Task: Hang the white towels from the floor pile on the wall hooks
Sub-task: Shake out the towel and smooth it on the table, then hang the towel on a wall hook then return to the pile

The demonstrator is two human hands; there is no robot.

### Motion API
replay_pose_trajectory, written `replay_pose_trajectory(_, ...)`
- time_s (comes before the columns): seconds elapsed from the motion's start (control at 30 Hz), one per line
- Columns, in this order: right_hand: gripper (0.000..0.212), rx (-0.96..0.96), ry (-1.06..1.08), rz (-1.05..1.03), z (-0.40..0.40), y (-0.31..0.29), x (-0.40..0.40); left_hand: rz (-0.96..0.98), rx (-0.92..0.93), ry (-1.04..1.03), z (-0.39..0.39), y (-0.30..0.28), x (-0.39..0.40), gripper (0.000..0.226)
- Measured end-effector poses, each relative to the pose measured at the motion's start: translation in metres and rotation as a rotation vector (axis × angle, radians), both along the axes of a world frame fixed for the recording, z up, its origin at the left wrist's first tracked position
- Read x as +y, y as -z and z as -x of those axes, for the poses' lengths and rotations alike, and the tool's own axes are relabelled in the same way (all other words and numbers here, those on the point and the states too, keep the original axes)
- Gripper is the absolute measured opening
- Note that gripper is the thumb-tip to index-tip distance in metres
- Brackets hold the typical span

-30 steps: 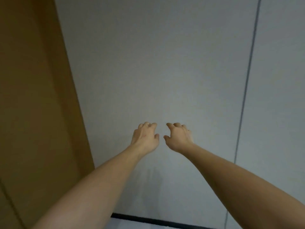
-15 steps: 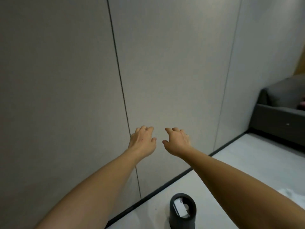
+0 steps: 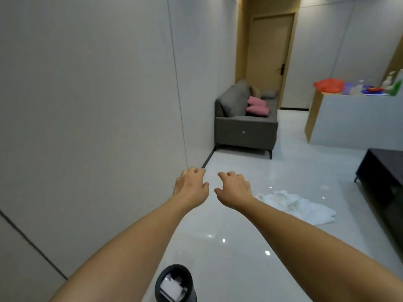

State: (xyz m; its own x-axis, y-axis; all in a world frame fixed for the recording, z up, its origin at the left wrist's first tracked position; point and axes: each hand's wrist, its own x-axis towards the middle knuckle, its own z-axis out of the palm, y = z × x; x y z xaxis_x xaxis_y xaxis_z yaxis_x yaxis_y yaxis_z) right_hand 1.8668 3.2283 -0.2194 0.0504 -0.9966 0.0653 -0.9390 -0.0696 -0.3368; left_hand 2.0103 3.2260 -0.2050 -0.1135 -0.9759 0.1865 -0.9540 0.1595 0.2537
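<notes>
A pile of white towels [image 3: 301, 204] lies crumpled on the glossy white floor, right of centre. Both my arms stretch forward at mid-frame. My left hand [image 3: 190, 185] and my right hand [image 3: 235, 188] hover side by side with loosely curled fingers, and neither holds anything. The right hand is just left of the pile and above it, apart from it. No wall hooks show on the grey panelled wall [image 3: 98, 105] to the left.
A black waste bin [image 3: 175, 284] stands at the bottom near the wall. A grey sofa [image 3: 245, 120] with pink cushions sits against the wall ahead. A dark low table [image 3: 383, 173] is at the right, a cluttered counter [image 3: 353, 118] behind it, a wooden door beyond.
The view has swung right from the bare wall to the room, bringing the bin, sofa and towel pile into sight. Both hands keep the same empty, outstretched pose.
</notes>
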Motion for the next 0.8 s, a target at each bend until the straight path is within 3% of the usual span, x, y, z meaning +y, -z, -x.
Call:
replay_pose_trajectory(0.4, 0.045, -0.021, 0.386, -0.162, 0.116, 0.06, -0.047, -0.154, 0.041, 0.367, 0.114, 0.068, -0.116, 0.047)
replay_pose_trajectory(0.8, 0.053, -0.091, 0.62, -0.26, 0.248, 0.13, -0.081, -0.267, -0.016, 0.577, 0.252, 0.133, -0.178, 0.043)
